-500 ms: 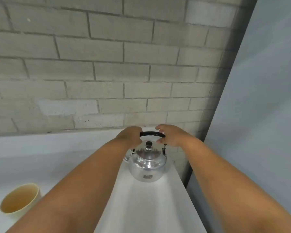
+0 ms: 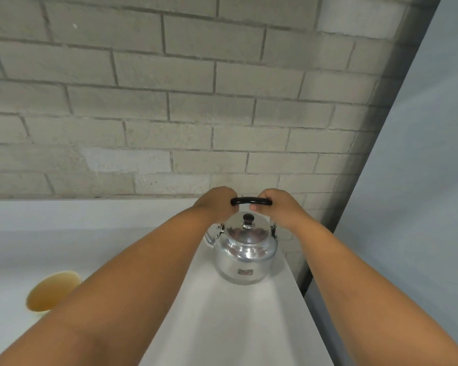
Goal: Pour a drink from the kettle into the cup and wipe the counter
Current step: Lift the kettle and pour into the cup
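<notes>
On the white counter (image 2: 230,320), near its far right end, a shiny metal kettle (image 2: 245,256) stood upright, close to the grey brick wall (image 2: 185,101) behind it. Its lid (image 2: 247,229) was in place, topped by a dark knob (image 2: 248,218). Its black handle (image 2: 251,201) was raised above the lid. The spout pointed left and was largely hidden behind the left forearm.

Head view: both bare arms reached forward over the counter. The left hand (image 2: 216,206) was wrapped around the left end of the handle, fingers closed on it. The right hand (image 2: 276,206) was closed on the right end of the same handle, with a thumb tip showing beneath the bar. Only the middle stretch of the handle was visible between the two hands. The base of the kettle appeared to rest on the counter; whether it was slightly lifted could not be told.

A tan cup (image 2: 52,290) sat on the counter at the lower left, well apart from the kettle and partly covered by the left forearm. Its inside looked tan; any contents could not be made out. A pale panel (image 2: 421,167) rose just beside the counter's right edge.
</notes>
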